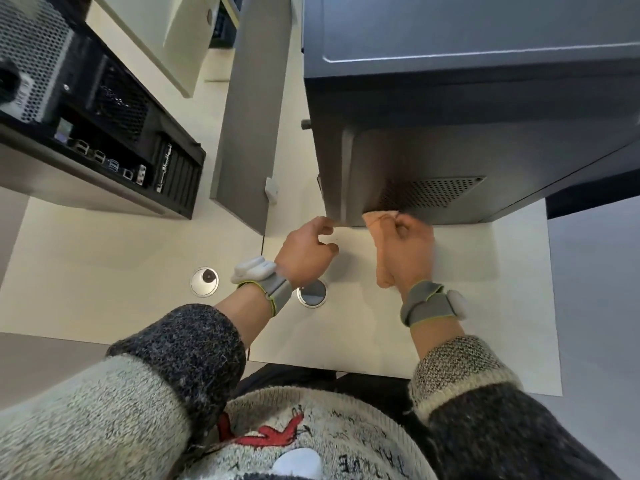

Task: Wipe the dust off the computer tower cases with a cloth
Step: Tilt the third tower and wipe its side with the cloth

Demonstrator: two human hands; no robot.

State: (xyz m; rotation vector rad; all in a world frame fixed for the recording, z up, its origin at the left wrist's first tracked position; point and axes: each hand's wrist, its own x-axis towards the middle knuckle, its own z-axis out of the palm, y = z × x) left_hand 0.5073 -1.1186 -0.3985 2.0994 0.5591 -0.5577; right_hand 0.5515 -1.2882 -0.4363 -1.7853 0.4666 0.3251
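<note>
1. Just beyond the left hand (304, 251) and right hand (403, 247), the dark tower case (450, 81) blocks the way forward.
2. Left of the left hand, a grey partition (249, 109) stands close, with a second tower (104, 116) past it.
3. Right of the right hand, bare table (491, 251) lies open.
</note>
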